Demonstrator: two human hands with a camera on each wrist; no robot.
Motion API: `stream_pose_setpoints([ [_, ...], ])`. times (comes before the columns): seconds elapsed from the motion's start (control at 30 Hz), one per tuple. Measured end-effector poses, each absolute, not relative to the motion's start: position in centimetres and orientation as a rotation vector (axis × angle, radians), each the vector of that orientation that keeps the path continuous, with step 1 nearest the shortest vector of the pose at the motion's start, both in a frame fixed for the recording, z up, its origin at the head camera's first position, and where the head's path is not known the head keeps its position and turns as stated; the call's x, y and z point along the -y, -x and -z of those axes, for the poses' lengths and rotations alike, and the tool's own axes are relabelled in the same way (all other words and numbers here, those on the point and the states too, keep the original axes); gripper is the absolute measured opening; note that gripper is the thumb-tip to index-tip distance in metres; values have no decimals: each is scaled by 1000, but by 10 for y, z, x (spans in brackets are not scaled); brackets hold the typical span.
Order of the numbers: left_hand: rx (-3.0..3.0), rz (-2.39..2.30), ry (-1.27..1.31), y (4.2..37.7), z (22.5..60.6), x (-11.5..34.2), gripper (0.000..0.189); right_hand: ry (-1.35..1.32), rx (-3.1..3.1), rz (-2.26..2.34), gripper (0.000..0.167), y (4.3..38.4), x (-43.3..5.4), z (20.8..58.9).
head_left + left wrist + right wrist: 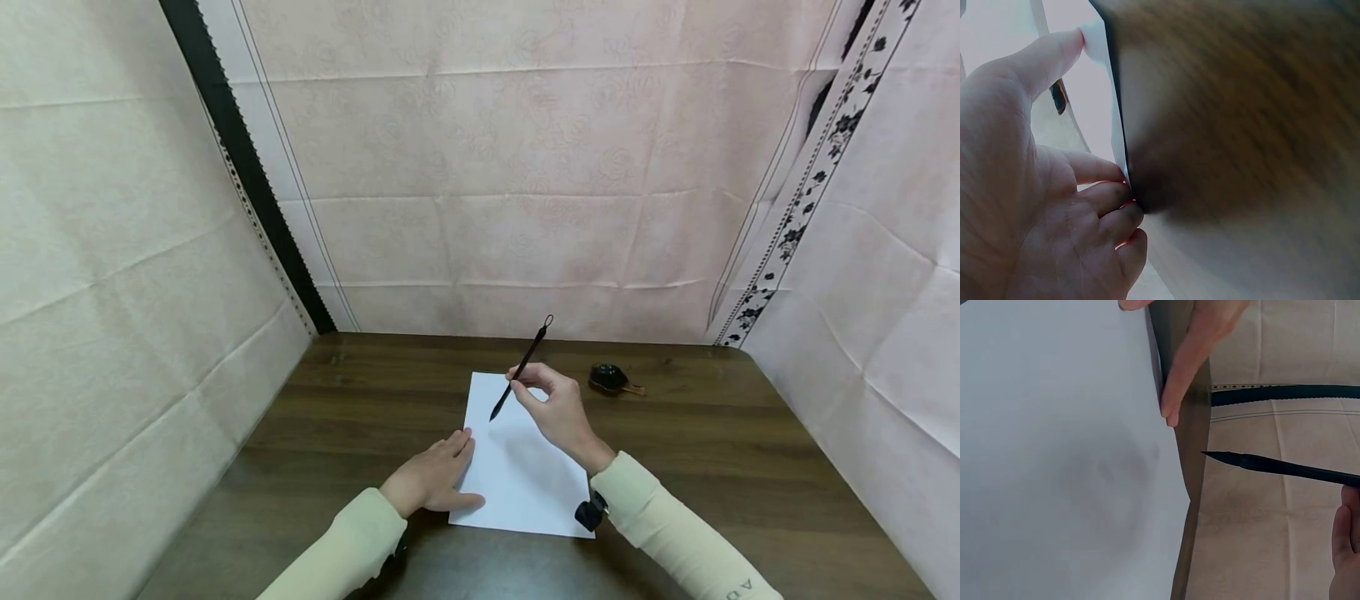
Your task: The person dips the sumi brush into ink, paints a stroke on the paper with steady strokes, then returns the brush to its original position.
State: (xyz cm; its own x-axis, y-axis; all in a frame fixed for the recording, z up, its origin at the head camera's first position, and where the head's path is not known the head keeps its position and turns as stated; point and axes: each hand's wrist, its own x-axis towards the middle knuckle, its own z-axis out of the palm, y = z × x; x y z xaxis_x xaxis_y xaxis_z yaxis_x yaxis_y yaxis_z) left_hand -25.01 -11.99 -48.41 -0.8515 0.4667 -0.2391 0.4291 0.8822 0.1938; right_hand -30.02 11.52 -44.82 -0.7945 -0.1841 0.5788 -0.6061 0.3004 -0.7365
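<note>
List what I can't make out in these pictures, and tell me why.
Head view: part of the paper, covered by the left hand.
Head view: details of the dark rounded object, too small.
Head view: the rest of the right sleeve, cut off by the bottom edge.
Right wrist view: the looped end of the brush and much of the right hand, cut off by the right edge.
Left wrist view: the table's grain, blurred.

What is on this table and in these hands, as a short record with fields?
left hand: rests at the left edge of the paper
right hand: holds a dark brush
brush tip: points down, clear of the paper
paper: white, no marks visible, lying on the wooden table
right of paper: small glossy black object
backdrop: pale cloth
</note>
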Motion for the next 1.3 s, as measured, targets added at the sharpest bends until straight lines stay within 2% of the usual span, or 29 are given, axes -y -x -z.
stream_pose_setpoints([
  [0.83,-2774,-199,-664,252,487,120,99,-684,2265,-1543,18,297,-104,474],
  [1.3,-2780,-185,-682,252,486,120,99,-691,2306,-1502,17,296,-104,476],
])
